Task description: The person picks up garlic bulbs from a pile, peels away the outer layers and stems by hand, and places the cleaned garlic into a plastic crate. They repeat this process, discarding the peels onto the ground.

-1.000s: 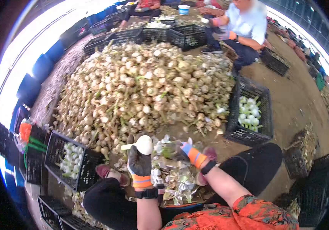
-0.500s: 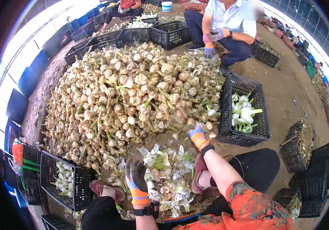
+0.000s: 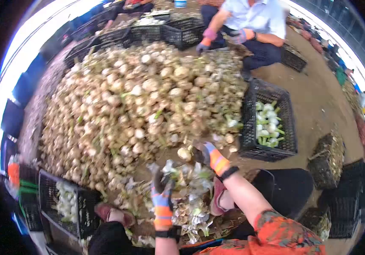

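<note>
My right hand (image 3: 210,157), in an orange, grey and purple work glove, is at the near edge of a large heap of garlic bulbs (image 3: 127,102). A pale garlic bulb (image 3: 185,154) sticks out at its fingertips, pinched there. Lower and to the left, my left hand (image 3: 163,199) wears a matching glove. Its thumb and fingers are apart with nothing between them. Under and between both hands lies a pile of peeled garlic skins (image 3: 195,187). Motion blurs the fingertips somewhat.
A black crate (image 3: 271,148) holding trimmed white garlic stands right of the heap, another crate (image 3: 59,225) at lower left. A co-worker (image 3: 254,25) in gloves squats beyond the heap. More black crates (image 3: 184,34) line the back. My shoes flank the skins.
My right hand has moved left from the heap's edge, with a garlic bulb now at its fingertips. My left hand has shifted slightly right. The co-worker's hands have moved apart.
</note>
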`<state>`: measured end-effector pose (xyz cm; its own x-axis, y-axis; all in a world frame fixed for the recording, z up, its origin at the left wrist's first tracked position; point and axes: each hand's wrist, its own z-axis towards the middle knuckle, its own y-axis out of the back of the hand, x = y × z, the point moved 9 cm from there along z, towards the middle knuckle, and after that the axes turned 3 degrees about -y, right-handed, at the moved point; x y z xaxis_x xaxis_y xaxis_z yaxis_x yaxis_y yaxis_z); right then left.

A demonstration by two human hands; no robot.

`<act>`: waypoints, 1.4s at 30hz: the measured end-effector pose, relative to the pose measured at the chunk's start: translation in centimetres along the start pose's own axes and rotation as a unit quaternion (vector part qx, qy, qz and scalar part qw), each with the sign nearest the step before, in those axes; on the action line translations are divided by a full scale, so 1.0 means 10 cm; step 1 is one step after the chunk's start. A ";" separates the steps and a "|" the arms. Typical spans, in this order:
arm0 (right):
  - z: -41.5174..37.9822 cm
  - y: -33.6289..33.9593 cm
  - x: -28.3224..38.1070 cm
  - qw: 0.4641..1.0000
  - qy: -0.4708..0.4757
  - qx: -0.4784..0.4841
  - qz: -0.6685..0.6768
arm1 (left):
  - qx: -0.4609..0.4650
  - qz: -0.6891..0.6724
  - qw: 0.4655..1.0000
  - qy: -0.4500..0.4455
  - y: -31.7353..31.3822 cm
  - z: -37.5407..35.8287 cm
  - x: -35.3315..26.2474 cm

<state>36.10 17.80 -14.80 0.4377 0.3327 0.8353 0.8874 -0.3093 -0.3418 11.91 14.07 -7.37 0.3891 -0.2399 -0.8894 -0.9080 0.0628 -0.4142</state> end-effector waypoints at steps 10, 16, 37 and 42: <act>-1.05 -1.32 0.60 0.974 0.158 0.163 0.010 | 0.064 -0.038 0.988 -0.137 -0.37 -0.33 -0.71; -1.30 -1.54 0.61 0.982 0.114 0.139 0.067 | 0.067 0.071 0.967 -0.237 -0.36 -0.52 -0.91; -1.74 -1.88 0.50 0.963 0.055 0.252 0.075 | -0.007 -0.026 0.965 -0.259 -0.04 -0.65 -1.18; -1.66 -1.81 0.63 0.967 0.099 0.215 0.099 | 0.008 0.162 0.925 -0.343 -0.15 -0.75 -1.25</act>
<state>20.39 10.70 3.84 0.6069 0.1141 0.7865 0.7857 0.0633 -0.6154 7.25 9.72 5.81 0.1098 0.4650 -0.8785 -0.9939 0.0396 -0.1032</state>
